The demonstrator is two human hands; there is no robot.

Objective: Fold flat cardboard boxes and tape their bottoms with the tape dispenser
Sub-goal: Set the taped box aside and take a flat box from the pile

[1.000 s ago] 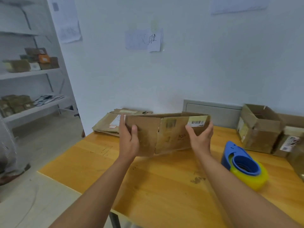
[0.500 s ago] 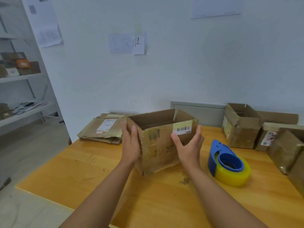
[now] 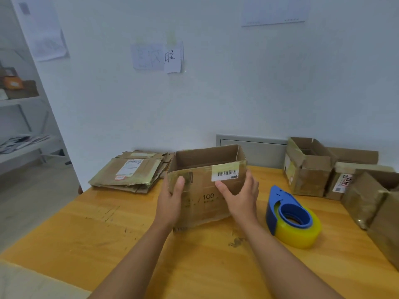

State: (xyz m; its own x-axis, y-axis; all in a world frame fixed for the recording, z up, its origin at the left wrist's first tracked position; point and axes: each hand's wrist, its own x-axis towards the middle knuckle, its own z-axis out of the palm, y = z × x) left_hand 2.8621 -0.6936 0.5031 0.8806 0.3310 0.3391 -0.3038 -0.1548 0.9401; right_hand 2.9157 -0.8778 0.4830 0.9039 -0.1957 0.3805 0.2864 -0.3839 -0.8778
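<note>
- Left hand [image 3: 170, 201] and right hand [image 3: 241, 197] are pressing straight fingers against the box [image 3: 207, 184], gripping nothing.
- Box is showing a barcode label [image 3: 225, 174] and "100".

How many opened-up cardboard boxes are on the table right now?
4, perhaps more off-frame. One box is between the hands. A second is by the wall, a third is right of it, and a fourth is at the table's right edge.
</note>
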